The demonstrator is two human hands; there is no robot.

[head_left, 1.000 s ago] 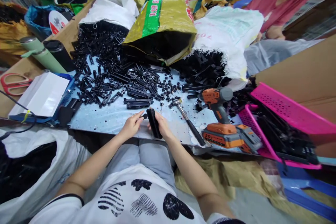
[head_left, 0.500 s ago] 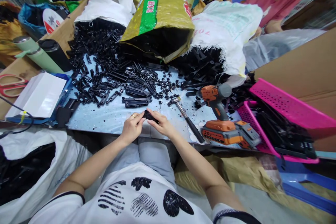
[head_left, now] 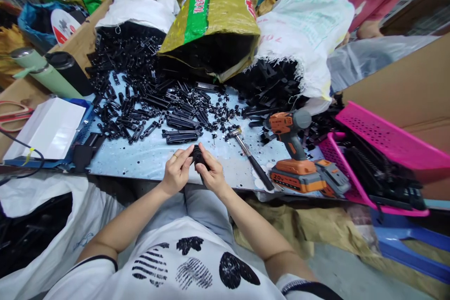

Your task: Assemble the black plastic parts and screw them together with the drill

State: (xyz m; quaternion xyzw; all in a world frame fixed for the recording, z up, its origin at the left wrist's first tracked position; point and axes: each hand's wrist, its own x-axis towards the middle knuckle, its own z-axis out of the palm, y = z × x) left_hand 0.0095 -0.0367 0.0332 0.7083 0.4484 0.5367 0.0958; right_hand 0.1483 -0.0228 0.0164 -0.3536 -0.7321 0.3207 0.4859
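A small black part [head_left: 198, 153], seemingly plastic, is pinched between both my hands over the table's front edge. My left hand [head_left: 176, 171], with a ring on one finger, grips its left side. On the other side my right hand [head_left: 212, 171] has thumb and fingers closed round it; much of the part is hidden by the fingers. Just beyond lie several long black bracket-like pieces [head_left: 183, 136]. A hammer [head_left: 251, 157] with a black handle rests to the right, beside an orange and grey cordless drill [head_left: 290, 150] standing on its battery.
Heaps of small black parts [head_left: 133, 98] spread from a white sack [head_left: 140, 2], a yellow-green sack [head_left: 225, 14] and another white sack [head_left: 302, 37]. Pink baskets [head_left: 383, 140] stand right. Paper [head_left: 49, 126], scissors [head_left: 16, 115] and a green flask [head_left: 49, 75] are left. A co-worker's leg [head_left: 371, 28] shows behind.
The black part has been turned in my fingers, so its far end now points more away from me. My right hand has shifted slightly round it. The view has moved a little.
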